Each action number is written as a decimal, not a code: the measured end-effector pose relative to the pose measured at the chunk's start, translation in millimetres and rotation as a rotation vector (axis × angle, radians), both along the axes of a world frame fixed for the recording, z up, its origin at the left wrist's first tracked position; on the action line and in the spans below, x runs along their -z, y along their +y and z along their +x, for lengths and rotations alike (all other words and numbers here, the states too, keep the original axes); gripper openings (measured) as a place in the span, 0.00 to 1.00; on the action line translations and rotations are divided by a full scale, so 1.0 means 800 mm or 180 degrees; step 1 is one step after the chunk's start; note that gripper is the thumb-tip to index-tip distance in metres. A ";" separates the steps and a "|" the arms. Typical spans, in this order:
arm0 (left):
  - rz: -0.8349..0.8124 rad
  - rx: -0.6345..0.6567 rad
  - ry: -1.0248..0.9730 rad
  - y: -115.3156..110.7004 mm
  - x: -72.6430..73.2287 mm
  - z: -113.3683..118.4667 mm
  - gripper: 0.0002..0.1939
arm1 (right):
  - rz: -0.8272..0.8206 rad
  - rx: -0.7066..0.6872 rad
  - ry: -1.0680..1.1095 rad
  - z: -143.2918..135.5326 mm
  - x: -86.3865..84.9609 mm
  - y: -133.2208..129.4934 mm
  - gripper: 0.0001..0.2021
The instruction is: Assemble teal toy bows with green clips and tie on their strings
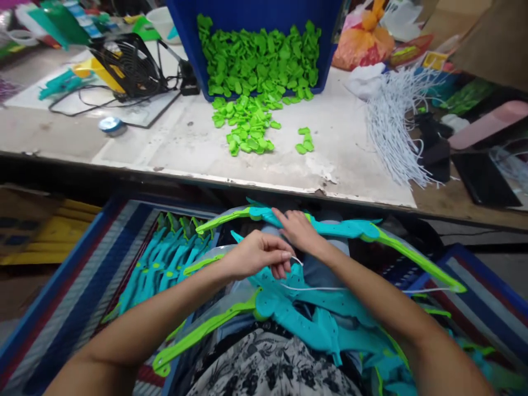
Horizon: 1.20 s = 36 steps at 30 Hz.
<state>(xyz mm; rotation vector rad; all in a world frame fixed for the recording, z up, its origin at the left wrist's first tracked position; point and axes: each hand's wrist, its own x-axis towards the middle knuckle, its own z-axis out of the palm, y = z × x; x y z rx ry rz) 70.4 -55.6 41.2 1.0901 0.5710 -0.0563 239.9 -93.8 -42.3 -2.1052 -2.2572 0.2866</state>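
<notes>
Across my lap lies a toy bow (346, 228) with a teal middle and lime-green limbs. My right hand (300, 230) rests over its teal middle, fingers curled on the grip. Just nearer to me, my left hand (266, 254) pinches the end of a white string (317, 288) between thumb and fingers. That string runs to the right limb's tip, passing behind my right forearm. Below both hands, more teal and green bows (297, 319) lie on my lap, one overlapping another.
A blue bin (187, 44) tipped toward me spills small green plastic pieces (251, 124) onto the worktable (165, 143). White strings (396, 121) hang at the right by a dark phone (487, 179). A black fan (132, 66) stands left. Crates of bows (165, 258) flank my lap.
</notes>
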 end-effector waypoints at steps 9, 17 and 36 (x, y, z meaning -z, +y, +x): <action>-0.0122 -0.0999 -0.0515 0.016 0.011 -0.021 0.16 | -0.0443 0.0028 0.1592 0.098 -0.023 -0.025 0.25; 0.1454 -0.2709 -0.0372 0.101 0.005 -0.023 0.12 | -0.0615 0.0166 0.1679 0.108 -0.016 -0.030 0.26; 0.2434 -0.3048 -0.0185 0.130 0.015 0.009 0.07 | -0.0564 0.0164 0.1473 0.103 -0.022 -0.033 0.25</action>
